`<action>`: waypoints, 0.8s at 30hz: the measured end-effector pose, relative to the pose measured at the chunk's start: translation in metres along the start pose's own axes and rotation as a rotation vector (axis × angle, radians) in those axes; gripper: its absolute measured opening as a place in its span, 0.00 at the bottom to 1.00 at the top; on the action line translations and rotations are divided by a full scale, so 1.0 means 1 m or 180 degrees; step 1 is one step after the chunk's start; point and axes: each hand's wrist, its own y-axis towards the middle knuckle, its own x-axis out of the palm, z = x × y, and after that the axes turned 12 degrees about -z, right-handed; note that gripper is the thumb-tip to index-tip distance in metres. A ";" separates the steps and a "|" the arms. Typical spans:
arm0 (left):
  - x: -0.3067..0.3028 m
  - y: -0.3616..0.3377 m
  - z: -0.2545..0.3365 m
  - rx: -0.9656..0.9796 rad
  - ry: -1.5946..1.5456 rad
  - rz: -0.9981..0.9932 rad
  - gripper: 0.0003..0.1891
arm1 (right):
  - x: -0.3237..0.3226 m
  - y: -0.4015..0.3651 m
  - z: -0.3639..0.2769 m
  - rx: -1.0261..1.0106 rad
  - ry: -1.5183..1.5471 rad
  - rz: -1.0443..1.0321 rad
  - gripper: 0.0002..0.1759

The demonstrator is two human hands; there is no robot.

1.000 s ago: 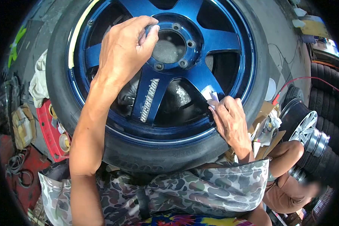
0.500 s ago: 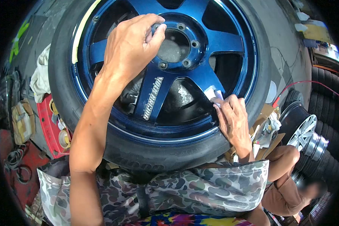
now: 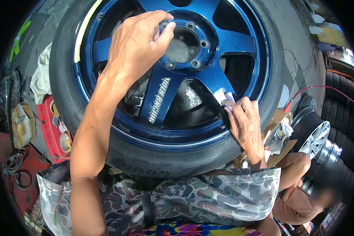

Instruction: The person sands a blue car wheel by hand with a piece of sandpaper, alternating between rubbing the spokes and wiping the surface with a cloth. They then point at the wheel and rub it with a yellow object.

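A blue spoked wheel point(image 3: 236, 42) with "VOLK RACING" lettering on one spoke lies face up inside a black tire point(image 3: 153, 163). My left hand point(image 3: 139, 41) grips the wheel's hub, its curled fingers and thumb close together by a lug hole; the other fingertips are hidden. At the lower right, my right hand point(image 3: 244, 120) pinches a small folded sheet point(image 3: 223, 96), white and pale lilac like sandpaper. That sheet is pressed against the outer end of a spoke. Yellow tape point(image 3: 83, 33) runs along the rim's upper left.
Left of the tire stand a red tray point(image 3: 53, 135) with tape rolls and a pale cloth point(image 3: 41, 74). On the right are an open cardboard box point(image 3: 281, 147), a silver wheel point(image 3: 316, 139) and stacked tires point(image 3: 342, 110). A person in brown shorts point(image 3: 299, 202) sits at lower right.
My right hand and the folded sheet show only a slight shift on the spoke. My left hand keeps its place on the hub. The view has tilted slightly.
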 end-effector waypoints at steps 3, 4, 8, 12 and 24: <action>0.001 0.000 0.002 0.0000 0.0011 -0.0014 0.12 | 0.002 -0.001 0.003 0.0023 -0.0051 0.0066 0.17; 0.001 0.000 0.002 -0.0016 0.0003 -0.0004 0.13 | 0.003 -0.002 0.001 -0.0035 0.0040 0.0057 0.16; 0.001 0.000 0.000 0.0006 0.0007 -0.0011 0.13 | 0.003 0.000 0.006 0.0033 -0.0031 0.0076 0.14; 0.002 0.001 0.001 -0.0053 -0.0010 -0.0053 0.13 | 0.004 -0.001 -0.002 -0.0044 0.0156 0.0026 0.14; 0.001 -0.001 0.004 -0.0102 -0.0007 -0.0103 0.12 | 0.002 0.003 0.006 0.0048 -0.0012 0.0160 0.14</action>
